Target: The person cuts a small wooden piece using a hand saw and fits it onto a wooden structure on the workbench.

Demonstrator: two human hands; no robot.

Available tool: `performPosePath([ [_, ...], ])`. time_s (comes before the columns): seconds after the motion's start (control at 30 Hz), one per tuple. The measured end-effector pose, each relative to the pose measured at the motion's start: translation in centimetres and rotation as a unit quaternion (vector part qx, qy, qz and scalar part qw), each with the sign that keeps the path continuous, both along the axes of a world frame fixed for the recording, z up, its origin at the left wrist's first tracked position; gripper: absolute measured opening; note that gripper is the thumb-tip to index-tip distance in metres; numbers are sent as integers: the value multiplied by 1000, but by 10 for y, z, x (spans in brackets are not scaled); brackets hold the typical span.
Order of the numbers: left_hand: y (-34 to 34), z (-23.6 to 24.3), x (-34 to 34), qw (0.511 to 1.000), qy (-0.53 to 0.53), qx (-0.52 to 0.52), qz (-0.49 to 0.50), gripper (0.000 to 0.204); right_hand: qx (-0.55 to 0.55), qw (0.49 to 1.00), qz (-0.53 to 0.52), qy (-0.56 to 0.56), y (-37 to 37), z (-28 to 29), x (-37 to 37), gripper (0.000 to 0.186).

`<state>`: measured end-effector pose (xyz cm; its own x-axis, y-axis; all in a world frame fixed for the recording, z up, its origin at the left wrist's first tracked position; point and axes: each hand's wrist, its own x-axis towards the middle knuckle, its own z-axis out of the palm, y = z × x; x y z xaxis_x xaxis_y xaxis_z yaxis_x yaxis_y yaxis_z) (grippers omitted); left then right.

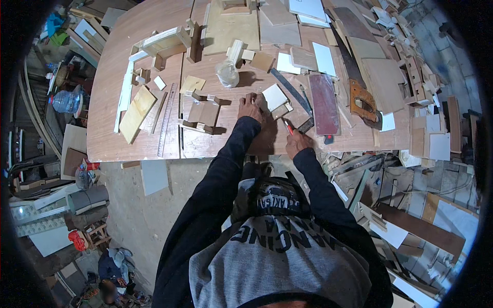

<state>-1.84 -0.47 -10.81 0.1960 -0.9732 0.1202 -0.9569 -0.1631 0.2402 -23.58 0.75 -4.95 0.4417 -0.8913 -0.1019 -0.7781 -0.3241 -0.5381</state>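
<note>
My left hand [250, 109] rests on the tabletop with its fingers bent down and a little apart. It lies just left of a small white-faced wooden block [275, 97], and I cannot tell whether it touches it. A smaller pale wood piece [282, 110] sits at that block's near edge. My right hand [299, 143] is closed on a slim red-handled tool with a dark tip [288, 126], which points up and left toward the block. Whether it is a marking or a driving tool is too small to tell. A dark metal strip [291, 91] slants down just beyond my right hand.
On the table [215, 146], a small wooden frame [202, 114], a ruler [167, 120] and boards lie left. Beyond stands a clear bag [227, 74]. Rightward are a dark red board [324, 105], a handsaw [363, 97] and offcuts. A person [113, 269] is low at the lower left.
</note>
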Motion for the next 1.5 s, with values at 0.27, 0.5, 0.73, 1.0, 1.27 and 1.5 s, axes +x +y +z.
performPosePath([
  [0.27,7,33,-12,998,-1,50,48,76,46,956,-133,-257,-10,-5,-5,21],
  [0.5,19,62,0,852,522,28,-31,49,-115,963,-86,-230,-45,20,2,33],
  [0.73,28,100,8,804,585,103,6,36,-52,981,-81,-166,-61,6,-2,21],
  [1.0,32,73,-19,793,603,-88,18,26,165,733,-297,-589,-27,-25,34,24],
  [1.27,23,86,-32,838,532,-74,95,37,198,839,-284,-421,6,22,46,31],
  [1.5,-5,46,1,978,204,29,-41,60,200,922,-194,-270,6,-2,15,38],
])
